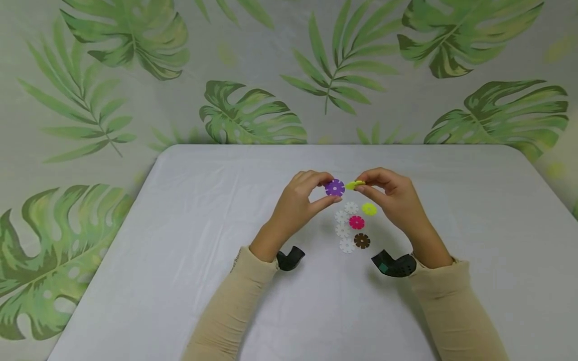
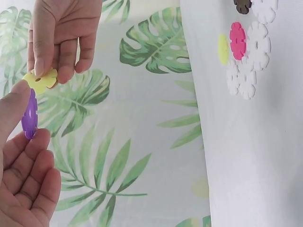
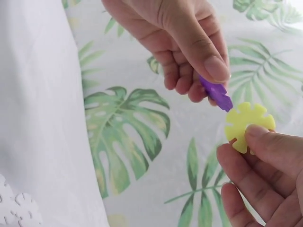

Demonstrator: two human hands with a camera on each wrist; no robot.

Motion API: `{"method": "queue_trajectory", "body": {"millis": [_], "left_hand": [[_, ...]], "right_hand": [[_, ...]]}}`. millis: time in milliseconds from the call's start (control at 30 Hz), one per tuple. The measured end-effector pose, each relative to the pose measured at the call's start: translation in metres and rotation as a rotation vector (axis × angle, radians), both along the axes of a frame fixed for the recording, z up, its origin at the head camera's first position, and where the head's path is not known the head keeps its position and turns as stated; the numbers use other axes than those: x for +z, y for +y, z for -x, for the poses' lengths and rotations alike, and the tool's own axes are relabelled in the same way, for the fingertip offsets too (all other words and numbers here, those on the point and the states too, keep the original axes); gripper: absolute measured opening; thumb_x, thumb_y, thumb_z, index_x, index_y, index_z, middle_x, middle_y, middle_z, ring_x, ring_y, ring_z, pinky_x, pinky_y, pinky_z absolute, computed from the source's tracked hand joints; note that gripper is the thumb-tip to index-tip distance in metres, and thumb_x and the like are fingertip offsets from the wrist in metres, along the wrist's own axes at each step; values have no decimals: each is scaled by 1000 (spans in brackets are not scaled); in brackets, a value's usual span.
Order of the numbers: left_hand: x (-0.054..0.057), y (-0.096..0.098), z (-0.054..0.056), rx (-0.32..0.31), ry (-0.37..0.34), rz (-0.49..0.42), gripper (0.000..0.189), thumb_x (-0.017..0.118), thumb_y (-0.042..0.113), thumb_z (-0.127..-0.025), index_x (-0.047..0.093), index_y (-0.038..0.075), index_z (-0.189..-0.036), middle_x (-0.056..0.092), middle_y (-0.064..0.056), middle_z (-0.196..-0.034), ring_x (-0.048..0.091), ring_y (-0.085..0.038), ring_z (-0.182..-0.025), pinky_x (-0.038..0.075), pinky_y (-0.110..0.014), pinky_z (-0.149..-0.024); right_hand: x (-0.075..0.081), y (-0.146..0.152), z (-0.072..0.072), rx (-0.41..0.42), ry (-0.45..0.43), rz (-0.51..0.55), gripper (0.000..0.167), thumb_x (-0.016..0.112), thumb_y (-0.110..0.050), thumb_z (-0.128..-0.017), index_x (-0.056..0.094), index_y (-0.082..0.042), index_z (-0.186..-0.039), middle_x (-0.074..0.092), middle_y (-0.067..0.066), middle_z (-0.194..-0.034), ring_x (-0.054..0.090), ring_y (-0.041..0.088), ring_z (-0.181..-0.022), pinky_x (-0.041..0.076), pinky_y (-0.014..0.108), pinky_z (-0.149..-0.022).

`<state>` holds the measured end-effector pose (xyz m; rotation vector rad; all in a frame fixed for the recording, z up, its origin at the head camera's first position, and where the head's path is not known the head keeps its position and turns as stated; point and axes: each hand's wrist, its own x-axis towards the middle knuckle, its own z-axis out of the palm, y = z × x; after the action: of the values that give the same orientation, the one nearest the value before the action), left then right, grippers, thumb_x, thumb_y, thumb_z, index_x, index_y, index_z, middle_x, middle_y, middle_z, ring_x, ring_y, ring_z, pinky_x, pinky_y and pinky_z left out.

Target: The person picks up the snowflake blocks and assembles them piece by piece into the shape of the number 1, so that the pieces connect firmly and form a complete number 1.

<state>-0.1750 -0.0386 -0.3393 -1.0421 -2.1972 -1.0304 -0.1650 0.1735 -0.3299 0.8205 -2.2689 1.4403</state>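
My left hand (image 1: pixel 300 196) pinches a purple notched disc (image 1: pixel 335 188) between thumb and fingers, its flat face toward the head camera. In my right hand (image 1: pixel 392 193) a yellow notched disc (image 3: pixel 249 125) is pinched between thumb and forefinger. The two discs meet edge to edge, turned across each other, above the table. Below them on the table lie several white notched discs (image 1: pixel 342 230), a pink disc (image 1: pixel 356 222), a brown disc (image 1: pixel 362 240) and another yellow disc (image 1: pixel 369 209).
A white cloth covers the table (image 1: pixel 135 271). Behind it hangs a leaf-patterned backdrop (image 1: pixel 253 50). Black wrist devices stick out by the left sleeve (image 1: pixel 241 296) and the right sleeve (image 1: pixel 444 291).
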Motion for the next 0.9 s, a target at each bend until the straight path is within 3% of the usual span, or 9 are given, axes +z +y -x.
{"method": "queue_trajectory", "body": {"millis": [600, 900], "left_hand": [[-2, 5, -4, -37, -12, -9, 30, 72, 17, -76, 60, 2, -99, 61, -5, -95, 52, -16, -90, 39, -17, -81], [-1, 2, -5, -10, -45, -15, 34, 72, 19, -77, 61, 1, -103, 62, -5, -97, 52, -15, -92, 40, -17, -82]], "right_hand": [[-3, -9, -3, -18, 38, 40, 13, 66, 8, -75, 67, 1, -87, 66, 7, -81, 60, 16, -76, 47, 20, -72], [-3, -8, -3, 17, -40, 70, 19, 62, 11, -78, 65, 3, -94, 64, 10, -89, 59, 13, -82, 48, 21, -74]]}}
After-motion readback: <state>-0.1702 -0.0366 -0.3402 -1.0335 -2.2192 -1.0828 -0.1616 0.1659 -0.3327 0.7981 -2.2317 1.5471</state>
